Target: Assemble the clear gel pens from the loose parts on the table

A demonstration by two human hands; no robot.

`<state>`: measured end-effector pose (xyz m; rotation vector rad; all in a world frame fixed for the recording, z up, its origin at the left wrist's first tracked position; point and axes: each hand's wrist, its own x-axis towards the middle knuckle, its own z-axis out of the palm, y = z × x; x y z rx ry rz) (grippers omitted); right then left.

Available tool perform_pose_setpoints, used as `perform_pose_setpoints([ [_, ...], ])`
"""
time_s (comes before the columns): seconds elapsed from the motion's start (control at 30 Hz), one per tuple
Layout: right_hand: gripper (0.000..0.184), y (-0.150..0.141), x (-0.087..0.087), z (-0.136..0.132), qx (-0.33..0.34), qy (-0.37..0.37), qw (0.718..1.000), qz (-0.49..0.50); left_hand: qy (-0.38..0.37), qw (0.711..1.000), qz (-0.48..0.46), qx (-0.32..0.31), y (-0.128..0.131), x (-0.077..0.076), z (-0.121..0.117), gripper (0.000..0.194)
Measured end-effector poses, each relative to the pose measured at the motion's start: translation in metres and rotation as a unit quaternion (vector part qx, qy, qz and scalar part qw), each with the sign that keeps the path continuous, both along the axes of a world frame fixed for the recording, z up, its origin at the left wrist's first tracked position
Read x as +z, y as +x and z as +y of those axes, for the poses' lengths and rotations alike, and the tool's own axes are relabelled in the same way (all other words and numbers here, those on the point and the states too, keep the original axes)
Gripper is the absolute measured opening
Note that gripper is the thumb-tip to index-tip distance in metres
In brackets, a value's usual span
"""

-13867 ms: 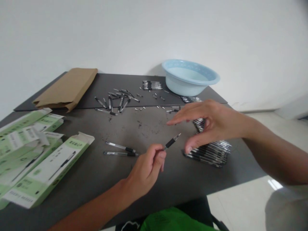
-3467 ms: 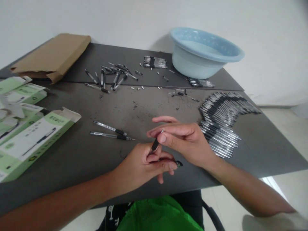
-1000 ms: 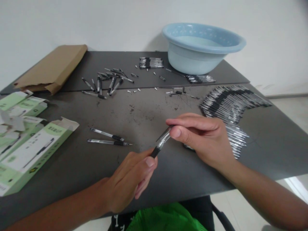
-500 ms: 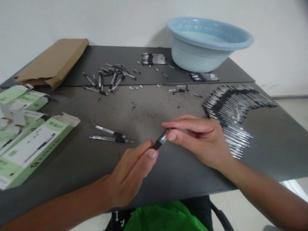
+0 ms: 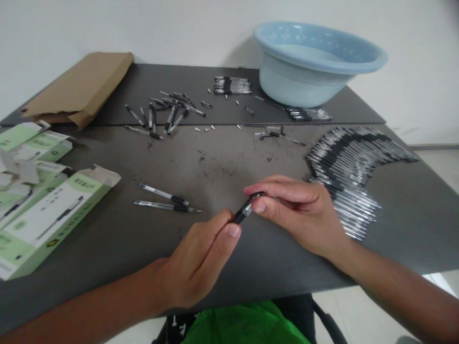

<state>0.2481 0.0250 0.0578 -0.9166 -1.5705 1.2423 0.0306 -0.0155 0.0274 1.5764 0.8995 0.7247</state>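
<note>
Matte dark grey, the table (image 5: pixel 150 258) has a thin straight seam across its upper half and black smudges near the middle; behind it stands a smooth off-white wall (image 5: pixel 172 28). One slim pen (image 5: pixel 241 216), with a black grip and a clear, shiny end, slants just below the centre of the frame. The left hand (image 5: pixel 202 253) has thumb and fingers closed round its dark lower part; the right hand (image 5: pixel 304 210) pinches its upper end narrowly between thumb and fingers.

Two loose pens (image 5: pixel 158 206) of clear barrel and black grip lie left of centre, one with its point bare. At right, a curved fan (image 5: pixel 344 157) of pens, too closely packed to count, spreads over the table. A flat bundle (image 5: pixel 233 85) is at upper centre, a loose heap (image 5: pixel 170 112) at upper left of centre, and seven small cone-shaped tips (image 5: pixel 197 129) are scattered about the seam. One round, glossy light blue plastic basin (image 5: pixel 297 81) fills the upper right, one creased brown paper bag (image 5: pixel 82 86) the upper left; at least four green and white card boxes (image 5: pixel 60 215) overlap at left
</note>
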Motion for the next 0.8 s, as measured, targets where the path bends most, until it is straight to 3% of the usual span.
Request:
perform_pose_setpoints([
  [0.13, 0.031, -0.002, -0.003, -0.002, -0.001, 0.012, 1.000, 0.005, 0.016, 1.000, -0.013, 0.001, 0.001, -0.005, -0.001, 0.043],
  [0.3, 0.043, -0.005, -0.011, -0.003, -0.064, 0.002, 0.997, 0.033, -0.027, 0.999, -0.036, -0.016, -0.001, -0.013, -0.001, 0.043],
  [0.4, 0.042, -0.005, -0.011, -0.003, -0.071, 0.031, 0.997, 0.028, -0.038, 0.998, -0.029, -0.030, -0.003, -0.016, 0.001, 0.043],
  [0.53, 0.037, -0.004, -0.010, -0.001, -0.054, 0.044, 0.998, 0.009, -0.041, 0.999, -0.025, -0.025, -0.003, -0.019, 0.002, 0.044],
  [0.7, 0.058, -0.006, -0.020, 0.001, 0.025, 0.029, 0.997, 0.071, -0.014, 0.998, -0.054, -0.014, -0.002, -0.023, 0.000, 0.046],
  [0.8, 0.034, -0.008, -0.022, 0.004, 0.063, 0.082, 0.994, 0.021, 0.000, 0.996, -0.081, -0.035, 0.000, -0.023, 0.002, 0.047],
])
